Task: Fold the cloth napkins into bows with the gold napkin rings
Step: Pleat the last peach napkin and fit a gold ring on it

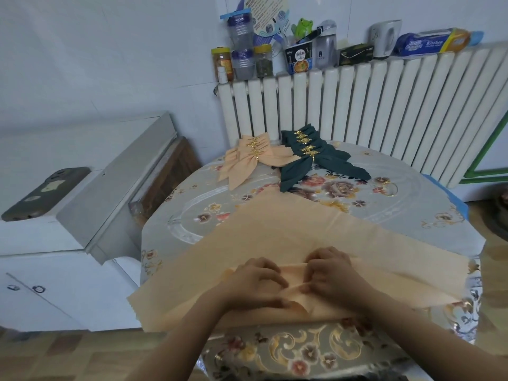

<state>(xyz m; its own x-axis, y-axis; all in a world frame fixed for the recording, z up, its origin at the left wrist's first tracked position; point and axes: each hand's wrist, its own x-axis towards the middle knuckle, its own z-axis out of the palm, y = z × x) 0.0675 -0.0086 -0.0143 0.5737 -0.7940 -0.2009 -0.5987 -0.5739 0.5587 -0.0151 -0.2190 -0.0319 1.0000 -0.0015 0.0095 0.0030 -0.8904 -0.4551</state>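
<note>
An open napkin [288, 237] lies at the table's [412, 215] near edge under both hands. Two piles of finished bows [291, 156] sit at the far edge, a loose ring [391, 189] to their right.

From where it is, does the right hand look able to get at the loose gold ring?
Probably yes: the right hand pinches the peach napkin, and only bare tablecloth shows before the gold ring.

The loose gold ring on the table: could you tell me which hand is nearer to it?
Right. The right hand lies below-left of the loose gold ring; the left hand is farther left.
</note>
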